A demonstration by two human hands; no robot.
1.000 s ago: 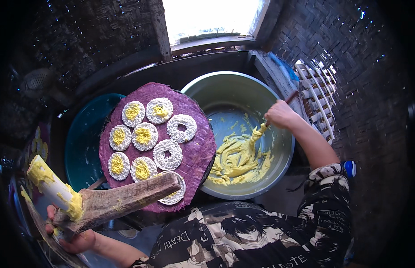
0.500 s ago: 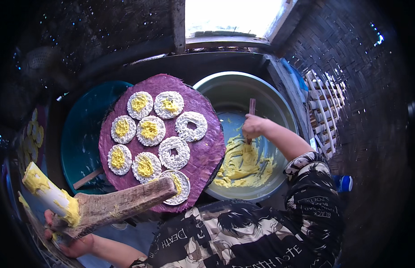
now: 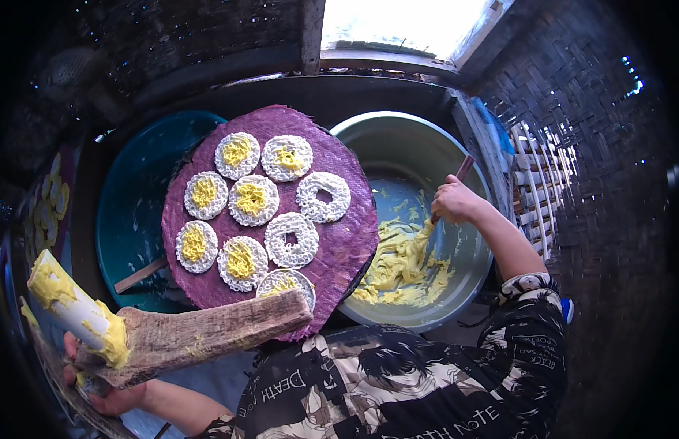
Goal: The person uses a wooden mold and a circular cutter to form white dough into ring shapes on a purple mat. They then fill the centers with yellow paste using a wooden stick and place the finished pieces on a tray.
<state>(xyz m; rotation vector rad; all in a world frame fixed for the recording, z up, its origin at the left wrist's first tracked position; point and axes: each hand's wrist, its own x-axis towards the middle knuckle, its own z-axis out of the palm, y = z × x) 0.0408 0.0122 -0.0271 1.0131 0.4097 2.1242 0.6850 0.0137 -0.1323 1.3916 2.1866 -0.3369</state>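
My right hand [image 3: 454, 199] grips a wooden paddle [image 3: 465, 168], its lower end in the yellow dough [image 3: 398, 256] inside a wide grey-green basin [image 3: 480, 285]. My left hand [image 3: 109, 395] is curled round the underside of a worn wooden board [image 3: 200, 336]. Through that board runs a white tube [image 3: 83, 322] smeared with yellow dough. Beyond the board's tip lies a round purple mat [image 3: 332, 256] bearing several white lacy dough rings. Most rings have yellow dough in their middles; two, such as the plain ring [image 3: 323, 197], have open holes. The board partly covers the nearest ring [image 3: 299, 284].
A dark teal basin [image 3: 124, 219] stands under the mat's left side, with a wooden stick [image 3: 140, 275] in it. More yellow pieces [image 3: 53, 201] lie at far left. Woven walls [image 3: 603, 139] and a bright window [image 3: 405, 29] surround the work area. A bamboo rack [image 3: 541, 183] stands right.
My right hand has shifted up and right in the basin, tilting the paddle to the right. The left hand keeps its hold on the board. The whole view has shifted slightly.
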